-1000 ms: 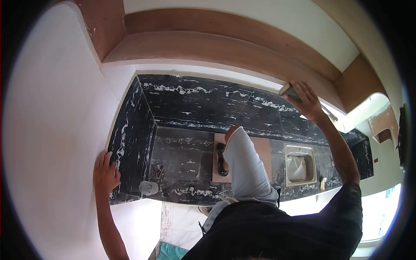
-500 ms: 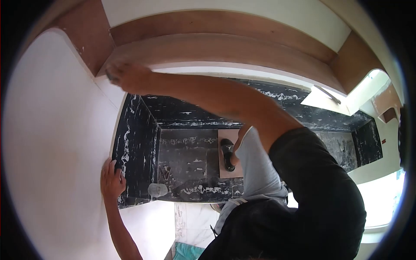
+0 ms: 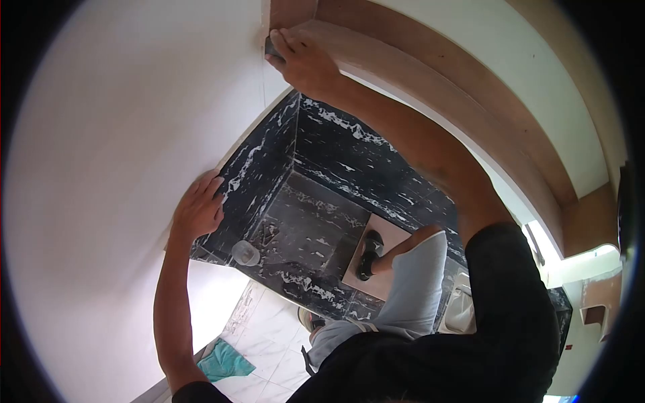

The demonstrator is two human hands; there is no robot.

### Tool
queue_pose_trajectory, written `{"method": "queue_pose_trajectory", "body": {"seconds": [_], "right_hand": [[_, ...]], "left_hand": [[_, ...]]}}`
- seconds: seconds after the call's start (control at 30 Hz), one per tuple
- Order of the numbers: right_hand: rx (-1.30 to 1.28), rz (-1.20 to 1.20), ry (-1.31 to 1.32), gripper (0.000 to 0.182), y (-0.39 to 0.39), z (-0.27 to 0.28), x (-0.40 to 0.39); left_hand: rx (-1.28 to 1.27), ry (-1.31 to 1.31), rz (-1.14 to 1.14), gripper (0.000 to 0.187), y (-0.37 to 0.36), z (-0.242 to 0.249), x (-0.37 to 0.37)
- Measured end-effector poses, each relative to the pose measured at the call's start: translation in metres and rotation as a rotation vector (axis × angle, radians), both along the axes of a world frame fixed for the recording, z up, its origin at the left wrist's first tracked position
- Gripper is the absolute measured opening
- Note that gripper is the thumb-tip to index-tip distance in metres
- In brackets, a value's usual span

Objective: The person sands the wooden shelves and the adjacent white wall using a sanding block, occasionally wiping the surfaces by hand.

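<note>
High up, my right hand is closed on a small dark grey piece of sandpaper, as it appears. It presses this against the corner where the white wall meets the reddish-brown shelf. Lower and to the left, my left hand lies with fingers stretched over the edge between the white wall and the black marbled side panel. Nothing shows in that hand, though its palm is hidden.
Below is a dusty black marbled counter with a clear plastic cup and a small dark item. One foot in a black sandal stands on a pale board. A teal cloth lies on the floor tiles.
My view has turned, so the counter appears tilted. My right hand, blurred before, is now pressed at the shelf corner. My left hand stays on the panel edge, somewhat farther up it.
</note>
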State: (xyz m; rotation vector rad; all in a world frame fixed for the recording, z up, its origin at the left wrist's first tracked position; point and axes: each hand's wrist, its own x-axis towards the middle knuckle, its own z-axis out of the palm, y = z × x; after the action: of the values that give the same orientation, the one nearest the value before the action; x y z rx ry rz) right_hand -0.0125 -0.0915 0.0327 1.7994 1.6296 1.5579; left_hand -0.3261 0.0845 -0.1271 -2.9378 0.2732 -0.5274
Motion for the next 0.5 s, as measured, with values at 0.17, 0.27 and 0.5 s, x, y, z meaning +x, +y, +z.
{"method": "queue_pose_trajectory", "body": {"seconds": [0.17, 0.27, 0.5], "right_hand": [[-0.027, 0.062, 0.216, 0.039, -0.038, -0.013, -0.029], [-0.071, 0.096, 0.508, 0.054, -0.112, -0.06, -0.066], [-0.061, -0.401, 1.658, 0.06, -0.214, -0.201, -0.065]], "left_hand": [[0.031, -0.022, 0.013, 0.012, 0.001, 0.002, 0.001], [0.035, -0.029, 0.014, 0.013, 0.001, 0.001, 0.0], [-0.357, -0.238, 0.116, 0.031, -0.034, -0.002, 0.025]]}}
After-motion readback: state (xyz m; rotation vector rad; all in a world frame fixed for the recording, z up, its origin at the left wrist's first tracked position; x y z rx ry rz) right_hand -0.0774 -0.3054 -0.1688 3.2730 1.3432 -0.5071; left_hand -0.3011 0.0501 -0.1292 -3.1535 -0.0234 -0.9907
